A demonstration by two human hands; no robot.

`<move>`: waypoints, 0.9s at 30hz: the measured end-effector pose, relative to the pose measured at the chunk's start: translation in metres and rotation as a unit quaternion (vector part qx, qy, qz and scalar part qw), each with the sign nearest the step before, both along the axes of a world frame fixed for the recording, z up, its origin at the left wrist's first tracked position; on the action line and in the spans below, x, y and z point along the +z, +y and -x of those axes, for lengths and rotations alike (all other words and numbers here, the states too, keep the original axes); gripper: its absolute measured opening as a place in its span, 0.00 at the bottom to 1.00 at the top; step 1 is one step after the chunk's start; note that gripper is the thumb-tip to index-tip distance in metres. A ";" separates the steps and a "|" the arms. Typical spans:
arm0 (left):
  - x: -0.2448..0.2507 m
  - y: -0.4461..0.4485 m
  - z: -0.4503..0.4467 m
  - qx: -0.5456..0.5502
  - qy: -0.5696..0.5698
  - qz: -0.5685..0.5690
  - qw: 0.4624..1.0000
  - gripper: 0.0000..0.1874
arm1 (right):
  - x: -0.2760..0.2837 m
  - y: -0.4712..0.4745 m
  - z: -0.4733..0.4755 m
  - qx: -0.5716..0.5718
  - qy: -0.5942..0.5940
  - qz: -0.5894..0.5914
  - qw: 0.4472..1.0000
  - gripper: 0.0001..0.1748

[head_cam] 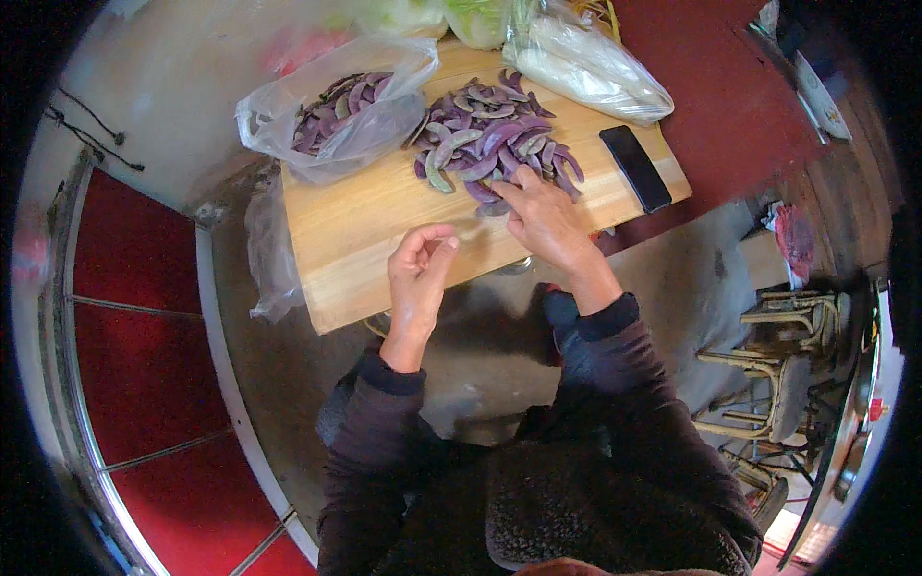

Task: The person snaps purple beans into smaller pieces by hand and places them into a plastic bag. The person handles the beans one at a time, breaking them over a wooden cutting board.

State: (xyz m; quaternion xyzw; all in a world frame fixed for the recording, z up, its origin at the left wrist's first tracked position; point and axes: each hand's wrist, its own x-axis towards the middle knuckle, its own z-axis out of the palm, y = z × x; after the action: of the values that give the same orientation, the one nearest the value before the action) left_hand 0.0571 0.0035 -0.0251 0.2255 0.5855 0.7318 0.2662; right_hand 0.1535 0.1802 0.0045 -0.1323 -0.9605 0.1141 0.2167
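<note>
A loose pile of purple and green hyacinth bean pods (490,137) lies on a light wooden board (360,237). My right hand (544,216) reaches to the pile's near edge, its fingertips among the pods. Whether it grips one is hidden. Over the board's near edge, my left hand (421,270) is loosely curled, thumb close to the index fingertip, and I see nothing held in it. Left of the pile, an open clear plastic bag (374,147) contains more purple pods (346,108).
A black smartphone (636,169) lies at the board's right end. Behind the pile are a plastic bag of long white radishes (587,65) and pale green cabbages (475,21). Red panels (144,345) stand at left; chairs (778,389) stand at right.
</note>
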 end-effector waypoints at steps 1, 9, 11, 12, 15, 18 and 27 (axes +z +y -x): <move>0.000 0.000 0.000 -0.001 0.000 -0.002 1.000 0.09 | -0.001 -0.001 0.005 0.015 0.010 0.013 1.000 0.20; 0.003 -0.004 0.003 -0.001 0.000 -0.011 1.000 0.09 | -0.005 -0.011 0.024 0.046 0.081 0.031 0.995 0.17; 0.003 -0.004 0.005 0.000 -0.009 -0.014 1.000 0.09 | -0.004 -0.010 0.024 0.035 0.084 0.043 0.995 0.16; 0.003 -0.004 0.006 0.000 -0.014 -0.017 1.000 0.08 | -0.004 -0.009 0.025 0.037 0.082 0.021 0.996 0.14; 0.003 -0.004 0.007 -0.003 -0.011 -0.018 1.000 0.09 | -0.002 -0.008 0.026 0.044 0.077 -0.018 0.996 0.12; 0.002 -0.002 0.007 0.002 -0.008 -0.034 0.999 0.08 | -0.001 -0.010 0.025 0.048 0.087 0.009 0.995 0.11; 0.004 0.007 0.004 0.018 -0.048 -0.048 0.998 0.15 | -0.006 -0.016 0.040 0.026 0.212 0.511 0.832 0.08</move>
State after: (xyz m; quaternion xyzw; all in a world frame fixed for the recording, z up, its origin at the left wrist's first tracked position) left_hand 0.0528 0.0105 -0.0213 0.1926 0.5399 0.7737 0.2698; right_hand 0.1138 0.1637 -0.0014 -0.1716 -0.6987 0.6198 0.3135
